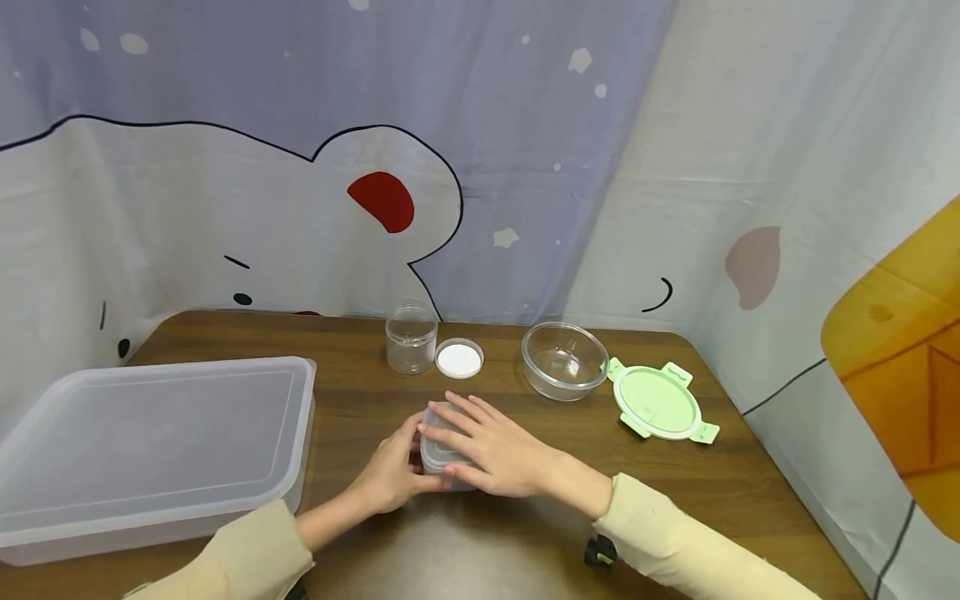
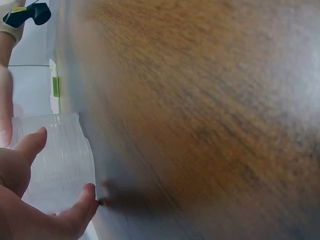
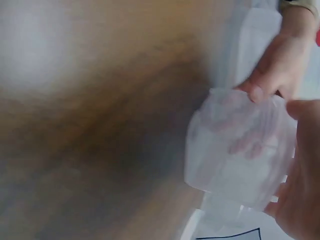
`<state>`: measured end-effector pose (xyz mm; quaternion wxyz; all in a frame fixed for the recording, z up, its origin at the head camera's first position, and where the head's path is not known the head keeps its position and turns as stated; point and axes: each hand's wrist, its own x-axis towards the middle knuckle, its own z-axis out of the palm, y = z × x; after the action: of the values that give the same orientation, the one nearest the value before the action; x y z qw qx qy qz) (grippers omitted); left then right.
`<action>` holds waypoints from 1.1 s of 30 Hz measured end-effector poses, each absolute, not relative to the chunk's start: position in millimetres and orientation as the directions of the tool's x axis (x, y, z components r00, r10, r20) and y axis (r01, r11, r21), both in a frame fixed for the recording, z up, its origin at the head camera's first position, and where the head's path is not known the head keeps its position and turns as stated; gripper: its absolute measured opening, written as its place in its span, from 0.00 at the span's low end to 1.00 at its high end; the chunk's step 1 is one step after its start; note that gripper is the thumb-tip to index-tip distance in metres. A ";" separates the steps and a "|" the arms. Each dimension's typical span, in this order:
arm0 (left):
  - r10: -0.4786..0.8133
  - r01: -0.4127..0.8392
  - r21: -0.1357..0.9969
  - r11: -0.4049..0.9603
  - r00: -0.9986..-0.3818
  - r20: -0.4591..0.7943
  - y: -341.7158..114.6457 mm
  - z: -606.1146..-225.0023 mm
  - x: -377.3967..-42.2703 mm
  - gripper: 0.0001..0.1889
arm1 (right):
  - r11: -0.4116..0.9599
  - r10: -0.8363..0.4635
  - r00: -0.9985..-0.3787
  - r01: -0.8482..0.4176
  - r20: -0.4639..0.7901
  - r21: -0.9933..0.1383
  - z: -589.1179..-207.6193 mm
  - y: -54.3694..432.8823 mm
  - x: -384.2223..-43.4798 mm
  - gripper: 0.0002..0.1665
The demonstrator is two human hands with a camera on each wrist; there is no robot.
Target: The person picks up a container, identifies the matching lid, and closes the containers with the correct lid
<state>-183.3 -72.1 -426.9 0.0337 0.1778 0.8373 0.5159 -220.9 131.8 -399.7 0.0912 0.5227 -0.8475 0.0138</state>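
Grips a small translucent square plastic container (image 1: 438,454) with the left hand (image 1: 392,471), thumb along the near side and fingers around the left side. Lays the right hand (image 1: 506,454) across the top of the same container from the right, fingers spread and nearly straight, thumb at the near edge, close to the left thumb. Shows, in the right wrist view, left-hand fingers through the translucent wall. Has the container near the middle of a brown wood-grain table (image 1: 487,542); cannot tell whether resting on the wood or slightly raised.

Includes, at the far middle, a clear cylindrical jar (image 1: 411,346), upright, with a round lid with a white centre (image 1: 459,361) lying just beside, on the right. Has farther right a round clear glass bowl (image 1: 551,386), then a pale green round lid with clips (image 1: 658,402), one clip meeting the bowl's outline. Shows at left a large translucent rectangular plastic box (image 1: 165,433), well apart from the jar. Wears beige sleeves (image 1: 667,533) on both arms. Ends behind the far edge with a printed fabric curtain (image 1: 525,167).
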 end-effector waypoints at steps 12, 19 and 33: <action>0.334 0.248 0.882 0.400 -0.936 0.111 -72.1 -424.2 -184.5 0.47 | 0.487 -0.867 -0.483 -0.873 0.121 0.005 -388.8 127.1 -231.5 0.40; 0.330 0.240 0.881 0.407 -0.938 0.104 -71.8 -426.4 -186.5 0.47 | 0.463 -0.878 -0.459 -0.887 0.136 -0.006 -394.4 129.0 -232.1 0.42; 0.332 0.255 0.858 0.446 -0.937 0.106 -74.5 -432.7 -189.7 0.49 | 0.374 -0.921 -0.354 -0.920 0.163 0.116 -406.3 131.3 -225.5 0.38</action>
<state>-189.7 -74.5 -432.7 0.0387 0.1730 0.8493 0.4973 -225.5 131.3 -406.3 0.1004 0.5595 -0.8227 -0.0021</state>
